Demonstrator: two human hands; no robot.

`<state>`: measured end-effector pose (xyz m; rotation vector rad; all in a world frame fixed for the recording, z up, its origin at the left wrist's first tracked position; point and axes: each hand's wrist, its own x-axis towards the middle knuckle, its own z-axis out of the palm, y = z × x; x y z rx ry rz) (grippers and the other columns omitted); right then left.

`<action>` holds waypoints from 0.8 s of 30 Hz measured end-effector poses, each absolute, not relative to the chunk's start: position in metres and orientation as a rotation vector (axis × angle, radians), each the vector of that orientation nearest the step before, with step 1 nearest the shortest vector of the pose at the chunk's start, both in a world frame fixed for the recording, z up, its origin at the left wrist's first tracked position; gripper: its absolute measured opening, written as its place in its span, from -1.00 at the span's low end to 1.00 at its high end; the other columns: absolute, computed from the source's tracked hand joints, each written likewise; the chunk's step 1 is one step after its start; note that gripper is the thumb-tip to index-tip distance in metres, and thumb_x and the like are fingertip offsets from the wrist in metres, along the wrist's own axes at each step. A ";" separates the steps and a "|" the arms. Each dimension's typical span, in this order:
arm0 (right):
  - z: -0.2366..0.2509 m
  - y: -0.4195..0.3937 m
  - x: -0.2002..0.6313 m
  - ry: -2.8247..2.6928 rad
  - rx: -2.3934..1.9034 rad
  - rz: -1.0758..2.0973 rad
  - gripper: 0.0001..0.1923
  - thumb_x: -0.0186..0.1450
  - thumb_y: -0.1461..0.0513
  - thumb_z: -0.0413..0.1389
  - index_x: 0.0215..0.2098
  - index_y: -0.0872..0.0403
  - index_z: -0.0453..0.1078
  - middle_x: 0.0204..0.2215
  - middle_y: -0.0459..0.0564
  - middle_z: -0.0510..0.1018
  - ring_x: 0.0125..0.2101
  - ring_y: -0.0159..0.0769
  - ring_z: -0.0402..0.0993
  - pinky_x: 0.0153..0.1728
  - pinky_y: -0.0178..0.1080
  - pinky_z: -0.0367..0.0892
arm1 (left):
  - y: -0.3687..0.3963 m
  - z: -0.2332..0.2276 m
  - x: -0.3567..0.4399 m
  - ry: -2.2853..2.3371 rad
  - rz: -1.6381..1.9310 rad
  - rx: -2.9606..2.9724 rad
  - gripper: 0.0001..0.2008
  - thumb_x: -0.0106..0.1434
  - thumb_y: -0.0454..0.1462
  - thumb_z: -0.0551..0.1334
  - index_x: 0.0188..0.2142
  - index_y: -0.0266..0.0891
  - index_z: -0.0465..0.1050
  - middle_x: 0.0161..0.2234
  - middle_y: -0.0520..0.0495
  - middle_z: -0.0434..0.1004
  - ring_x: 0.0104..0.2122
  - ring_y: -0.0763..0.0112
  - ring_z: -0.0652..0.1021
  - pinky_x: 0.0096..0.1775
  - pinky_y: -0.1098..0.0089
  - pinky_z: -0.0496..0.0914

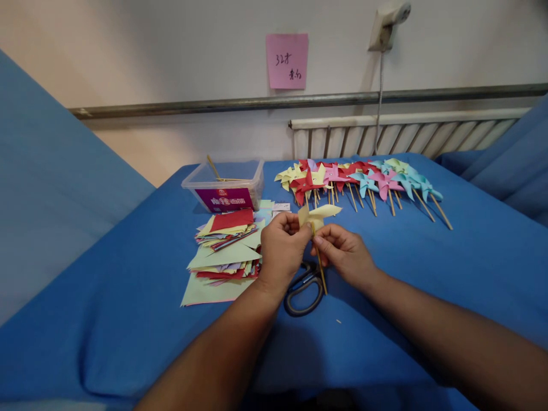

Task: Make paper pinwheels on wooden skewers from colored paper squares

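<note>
A pale yellow paper pinwheel (319, 216) is between my hands, above the middle of the table. My left hand (285, 242) is closed on the pinwheel, thumb pressed near its centre. Just below, my right hand (345, 251) pinches the thin wooden stick (321, 271), which hangs down at a slight tilt behind the paper. How stick and paper join is hidden by my fingers. Under the stick lies a pair of scissors (303, 297) with dark handles, its blades mostly covered by my hands.
Several finished pinwheels (363, 180) in red, yellow, pink and blue lie along the back. Stacks of coloured paper (226, 254) are at left, before a clear plastic box (222, 182) with sticks in it. Blue cloth (141, 297) covers the table; a radiator (411, 134) stands behind.
</note>
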<state>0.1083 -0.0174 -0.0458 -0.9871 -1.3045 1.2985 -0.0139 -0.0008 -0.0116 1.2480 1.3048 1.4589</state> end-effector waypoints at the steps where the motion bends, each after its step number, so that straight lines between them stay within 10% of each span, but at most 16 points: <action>1: -0.046 -0.017 0.108 -1.301 -0.988 1.296 -0.74 0.21 0.03 0.14 -0.39 0.05 0.32 -0.60 -0.16 0.48 -0.68 -0.49 0.25 -0.65 -0.38 0.18 | -0.001 -0.011 -0.014 1.304 1.458 1.247 -0.88 -0.08 -0.34 0.32 -0.52 -0.26 0.38 -0.57 0.07 0.43 -0.57 0.54 0.39 -0.50 0.51 0.27; 24: -0.048 -0.016 0.108 -1.264 -0.953 1.349 -0.71 0.23 -0.01 0.12 -0.38 0.05 0.33 -0.56 -0.14 0.50 -0.68 -0.49 0.24 -0.63 -0.37 0.18 | 0.001 -0.015 -0.015 1.278 1.455 1.240 -0.84 -0.06 -0.29 0.35 -0.49 -0.26 0.39 -0.54 0.05 0.46 -0.57 0.52 0.43 -0.49 0.50 0.30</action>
